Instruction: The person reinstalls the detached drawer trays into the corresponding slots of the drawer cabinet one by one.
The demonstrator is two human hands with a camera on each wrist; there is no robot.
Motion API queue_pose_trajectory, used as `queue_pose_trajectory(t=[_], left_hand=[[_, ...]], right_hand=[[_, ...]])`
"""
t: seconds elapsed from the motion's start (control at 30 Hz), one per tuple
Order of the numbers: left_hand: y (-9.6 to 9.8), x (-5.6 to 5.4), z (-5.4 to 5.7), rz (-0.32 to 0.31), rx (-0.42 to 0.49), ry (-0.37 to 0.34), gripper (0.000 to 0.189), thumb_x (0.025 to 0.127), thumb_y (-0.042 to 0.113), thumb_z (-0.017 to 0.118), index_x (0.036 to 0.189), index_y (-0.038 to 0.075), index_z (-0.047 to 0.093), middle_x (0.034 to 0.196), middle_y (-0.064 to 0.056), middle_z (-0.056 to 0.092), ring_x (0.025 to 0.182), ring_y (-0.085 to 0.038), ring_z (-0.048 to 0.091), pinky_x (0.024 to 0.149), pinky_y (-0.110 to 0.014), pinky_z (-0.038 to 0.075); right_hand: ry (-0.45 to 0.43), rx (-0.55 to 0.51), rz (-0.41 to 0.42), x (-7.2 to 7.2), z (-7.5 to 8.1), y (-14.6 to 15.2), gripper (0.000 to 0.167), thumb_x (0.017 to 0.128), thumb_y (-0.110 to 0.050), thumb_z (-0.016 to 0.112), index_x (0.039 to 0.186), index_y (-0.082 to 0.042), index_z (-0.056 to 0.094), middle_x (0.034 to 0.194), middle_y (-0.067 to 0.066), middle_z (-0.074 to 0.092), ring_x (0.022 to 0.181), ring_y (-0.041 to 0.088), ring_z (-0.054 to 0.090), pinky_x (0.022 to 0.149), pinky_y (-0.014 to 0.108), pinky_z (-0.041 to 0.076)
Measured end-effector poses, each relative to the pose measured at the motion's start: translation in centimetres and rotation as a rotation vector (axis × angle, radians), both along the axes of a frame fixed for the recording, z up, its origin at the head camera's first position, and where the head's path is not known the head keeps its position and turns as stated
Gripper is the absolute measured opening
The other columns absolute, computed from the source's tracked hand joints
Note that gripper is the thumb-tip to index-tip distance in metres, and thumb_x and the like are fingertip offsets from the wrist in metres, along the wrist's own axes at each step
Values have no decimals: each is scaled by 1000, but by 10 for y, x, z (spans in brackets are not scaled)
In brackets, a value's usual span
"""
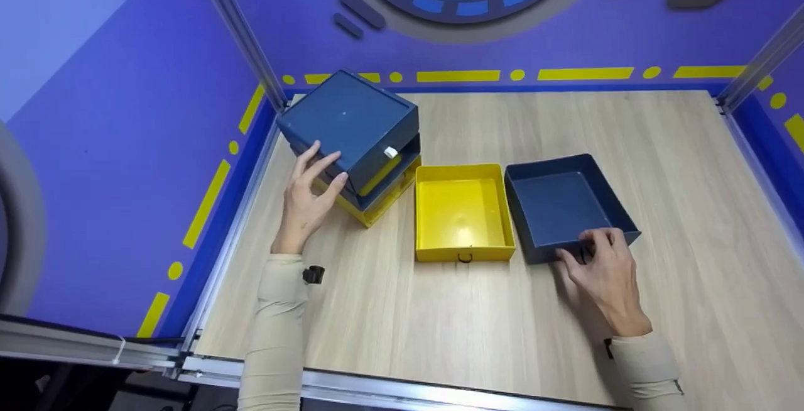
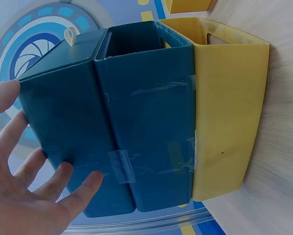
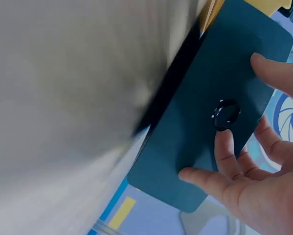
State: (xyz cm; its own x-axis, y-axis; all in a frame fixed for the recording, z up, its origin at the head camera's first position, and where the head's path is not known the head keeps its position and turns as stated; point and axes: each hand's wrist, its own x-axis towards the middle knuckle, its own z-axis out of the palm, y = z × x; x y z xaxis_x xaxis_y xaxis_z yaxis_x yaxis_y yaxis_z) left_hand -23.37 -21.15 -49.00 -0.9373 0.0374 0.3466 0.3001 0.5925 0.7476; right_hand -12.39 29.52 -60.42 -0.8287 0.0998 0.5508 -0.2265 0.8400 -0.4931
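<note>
A stack of drawer cases stands at the left: a dark blue top case [image 1: 348, 115] with a white pull loop [image 1: 390, 153], an open-fronted dark blue case [image 2: 148, 112] under it, and a yellow case [image 2: 229, 117] at the bottom. My left hand [image 1: 308, 200] rests its spread fingers on the top case's side and upper edge. At the right, my right hand [image 1: 608, 279] grips the front wall of a loose dark blue drawer [image 1: 556, 207]. In the right wrist view, a finger touches that drawer's black pull ring [image 3: 226, 115]. Both hands' fingertips mostly show.
A yellow drawer [image 1: 465, 254] with a small black pull ring sits between the stack and the dark blue drawer, close to both. Purple panels [image 1: 465, 53] wall in the wooden table [image 1: 402, 329], whose metal front edge [image 1: 389, 389] runs below.
</note>
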Motion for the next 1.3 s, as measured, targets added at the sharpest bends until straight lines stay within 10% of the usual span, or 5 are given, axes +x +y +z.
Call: queue_pose_trajectory(t=[0.37, 0.83, 1.3], left_hand=[[-1, 1, -4, 4, 4, 17, 44, 102, 40, 73, 143, 26, 70, 171, -3, 40, 160, -31, 34, 125, -62, 32], [0, 0, -2, -4, 3, -11, 44, 103, 40, 72, 145, 28, 68, 172, -2, 37, 161, -31, 32, 127, -62, 30], [-2, -1, -6, -15, -21, 19, 45, 103, 40, 71, 146, 26, 67, 172, -4, 37, 160, -33, 33, 126, -62, 30]], right_hand=[[-38, -22, -26, -1, 38, 10, 43, 72, -11, 97, 101, 4, 69, 108, 26, 59, 93, 39, 64, 78, 38, 44], [71, -31, 137, -10, 85, -14, 46, 65, -5, 100, 99, 3, 70, 103, 23, 63, 87, 33, 66, 80, 32, 41], [89, -13, 260, -14, 80, -42, 46, 64, -5, 101, 97, 0, 70, 102, 17, 62, 87, 26, 64, 82, 23, 46]])
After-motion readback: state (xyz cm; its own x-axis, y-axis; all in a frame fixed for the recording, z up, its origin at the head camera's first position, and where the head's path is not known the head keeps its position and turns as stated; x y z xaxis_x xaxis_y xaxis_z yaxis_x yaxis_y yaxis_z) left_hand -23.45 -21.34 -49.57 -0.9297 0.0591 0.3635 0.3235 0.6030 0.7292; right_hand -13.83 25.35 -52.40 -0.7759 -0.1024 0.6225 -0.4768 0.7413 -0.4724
